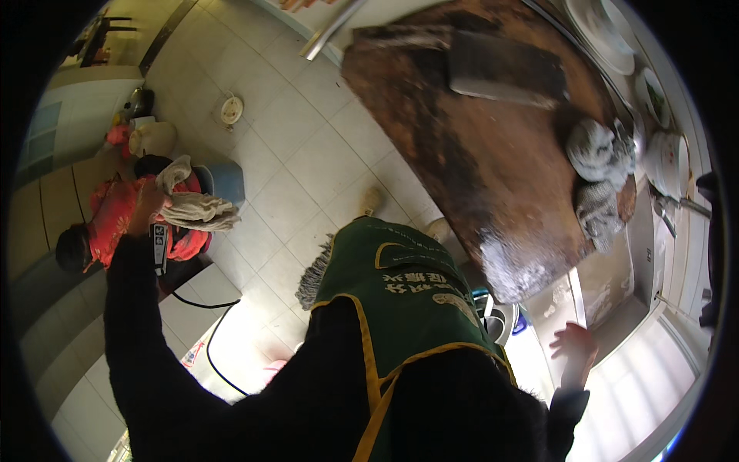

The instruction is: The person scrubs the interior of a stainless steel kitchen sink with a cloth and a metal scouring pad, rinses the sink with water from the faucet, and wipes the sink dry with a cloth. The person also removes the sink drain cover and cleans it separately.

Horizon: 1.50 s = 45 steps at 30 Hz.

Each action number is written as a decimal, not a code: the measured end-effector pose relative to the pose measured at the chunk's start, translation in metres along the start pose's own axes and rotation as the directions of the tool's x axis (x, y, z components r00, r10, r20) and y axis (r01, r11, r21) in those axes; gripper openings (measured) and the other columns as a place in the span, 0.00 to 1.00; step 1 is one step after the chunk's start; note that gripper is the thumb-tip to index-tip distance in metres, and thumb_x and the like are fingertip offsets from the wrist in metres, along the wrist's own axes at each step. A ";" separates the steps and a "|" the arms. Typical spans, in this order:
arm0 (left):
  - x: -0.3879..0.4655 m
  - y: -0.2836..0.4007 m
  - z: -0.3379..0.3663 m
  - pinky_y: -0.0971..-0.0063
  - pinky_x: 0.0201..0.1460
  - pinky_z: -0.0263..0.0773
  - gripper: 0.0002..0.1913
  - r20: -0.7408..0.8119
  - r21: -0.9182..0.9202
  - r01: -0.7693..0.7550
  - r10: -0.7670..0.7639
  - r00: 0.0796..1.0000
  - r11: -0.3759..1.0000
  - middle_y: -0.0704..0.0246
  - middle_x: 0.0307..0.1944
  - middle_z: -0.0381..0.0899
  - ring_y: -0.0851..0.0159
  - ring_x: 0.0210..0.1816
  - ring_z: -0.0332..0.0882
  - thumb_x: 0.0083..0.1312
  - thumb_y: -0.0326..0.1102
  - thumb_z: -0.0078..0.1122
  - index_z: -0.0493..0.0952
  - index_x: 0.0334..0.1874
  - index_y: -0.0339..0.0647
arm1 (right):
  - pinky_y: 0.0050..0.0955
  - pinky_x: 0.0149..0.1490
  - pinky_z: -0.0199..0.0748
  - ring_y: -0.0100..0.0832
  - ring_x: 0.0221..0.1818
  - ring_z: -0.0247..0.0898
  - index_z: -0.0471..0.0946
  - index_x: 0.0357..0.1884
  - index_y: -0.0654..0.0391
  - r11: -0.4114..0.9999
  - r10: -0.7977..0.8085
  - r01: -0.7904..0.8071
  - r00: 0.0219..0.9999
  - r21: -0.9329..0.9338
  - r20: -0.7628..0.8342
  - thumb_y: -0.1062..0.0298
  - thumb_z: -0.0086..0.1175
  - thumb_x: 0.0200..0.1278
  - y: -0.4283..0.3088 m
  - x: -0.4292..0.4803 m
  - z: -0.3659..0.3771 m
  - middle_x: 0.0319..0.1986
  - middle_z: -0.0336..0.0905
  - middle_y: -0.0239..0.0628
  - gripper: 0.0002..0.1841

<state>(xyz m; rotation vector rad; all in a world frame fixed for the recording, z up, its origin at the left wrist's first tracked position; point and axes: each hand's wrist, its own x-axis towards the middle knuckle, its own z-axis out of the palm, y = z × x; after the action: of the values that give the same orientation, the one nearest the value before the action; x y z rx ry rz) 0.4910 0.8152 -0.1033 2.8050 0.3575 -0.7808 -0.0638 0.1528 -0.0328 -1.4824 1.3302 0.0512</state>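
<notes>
Stretched out to the left, my left hand [148, 209] grips a crumpled light-grey cloth [199, 211] above red patterned fabric [109, 211]. My right hand [574, 347] is raised beside the sink [626, 326], its fingers apart and nothing in them. In front of me a broad cleaver [508, 70] lies on a worn wooden board [519, 167] with a wet near corner. Two bunched grey cloths, one pale [592, 151] and one darker [599, 215], rest at the board's right edge.
White plates [600, 37] and stacked bowls [667, 164] stand along the right, near a metal tap [665, 211]. A metal pot [501, 320] sits below the board's near corner. At left are a blue-grey bucket [225, 182] and a black cable [211, 346] over the tiled floor [288, 190].
</notes>
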 end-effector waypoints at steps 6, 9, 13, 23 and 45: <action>0.179 -0.099 -0.079 0.56 0.39 0.70 0.16 -0.012 0.759 -0.304 0.479 0.878 0.575 0.54 0.32 0.78 0.52 0.34 0.76 0.48 0.32 0.58 0.74 0.40 0.35 | 0.24 0.18 0.70 0.34 0.19 0.74 0.72 0.41 0.69 0.977 0.151 -0.153 0.988 -0.148 -0.026 0.57 0.42 0.63 0.012 -0.043 0.043 0.24 0.76 0.46 0.21; 0.227 -0.136 -0.120 0.61 0.36 0.68 0.13 -0.027 0.859 -0.207 0.446 0.895 0.468 0.58 0.30 0.78 0.57 0.33 0.75 0.54 0.38 0.56 0.75 0.39 0.39 | 0.25 0.20 0.74 0.33 0.20 0.76 0.72 0.42 0.69 0.954 0.278 -0.277 0.961 -0.116 -0.013 0.64 0.54 0.57 0.012 -0.058 0.065 0.24 0.77 0.46 0.18; 0.215 -0.155 -0.158 0.68 0.28 0.66 0.14 -0.315 0.146 -0.149 0.188 0.930 0.978 0.65 0.27 0.77 0.64 0.26 0.72 0.56 0.42 0.58 0.75 0.38 0.39 | 0.27 0.23 0.75 0.35 0.22 0.77 0.74 0.40 0.68 0.904 0.418 -0.403 0.903 -0.143 0.102 0.64 0.55 0.55 0.017 -0.063 0.095 0.25 0.77 0.45 0.17; 0.245 -0.157 -0.231 0.68 0.27 0.67 0.21 -0.354 0.266 -0.006 0.104 0.930 0.964 0.61 0.27 0.77 0.63 0.25 0.73 0.63 0.46 0.47 0.74 0.45 0.33 | 0.24 0.24 0.74 0.32 0.25 0.76 0.73 0.42 0.66 0.935 0.346 -0.331 0.931 -0.130 0.119 0.66 0.51 0.60 -0.008 -0.043 0.172 0.28 0.77 0.42 0.13; 0.340 -0.243 -0.311 0.57 0.45 0.69 0.21 -0.467 0.363 0.190 0.002 0.884 0.912 0.46 0.44 0.75 0.42 0.45 0.73 0.57 0.39 0.44 0.74 0.49 0.33 | 0.26 0.27 0.76 0.33 0.28 0.77 0.73 0.44 0.64 0.916 0.382 -0.337 0.897 -0.215 0.223 0.66 0.53 0.59 -0.129 -0.037 0.373 0.31 0.78 0.42 0.14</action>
<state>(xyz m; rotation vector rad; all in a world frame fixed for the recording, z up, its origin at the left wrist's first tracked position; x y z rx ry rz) 0.8529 1.1869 -0.0554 3.3796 0.4575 -0.1974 0.2327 0.4115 -0.0774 -1.2956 1.3917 0.5978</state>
